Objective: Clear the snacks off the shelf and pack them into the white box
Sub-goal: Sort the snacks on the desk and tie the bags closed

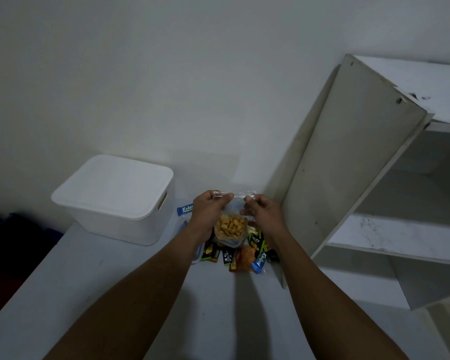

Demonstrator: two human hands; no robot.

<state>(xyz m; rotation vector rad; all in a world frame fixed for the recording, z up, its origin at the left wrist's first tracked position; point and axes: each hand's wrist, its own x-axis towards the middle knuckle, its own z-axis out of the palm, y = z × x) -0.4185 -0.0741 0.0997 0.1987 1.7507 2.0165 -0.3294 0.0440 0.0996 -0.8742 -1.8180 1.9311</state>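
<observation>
A clear plastic bag of yellow snack pieces (230,226) hangs above the table between both hands. My left hand (209,211) pinches the bag's top left edge, and my right hand (260,212) pinches its top right edge. Beneath the bag lies a pile of small snack packets (244,254), black, orange and blue, partly hidden by my hands. One blue packet (184,209) lies next to the white box (115,201), which stands at the left with its lid on.
A white shelf unit (361,178) stands at the right, its compartments bare as far as I see. A white wall backs the pale table (94,287). Dark floor lies past the table's left edge.
</observation>
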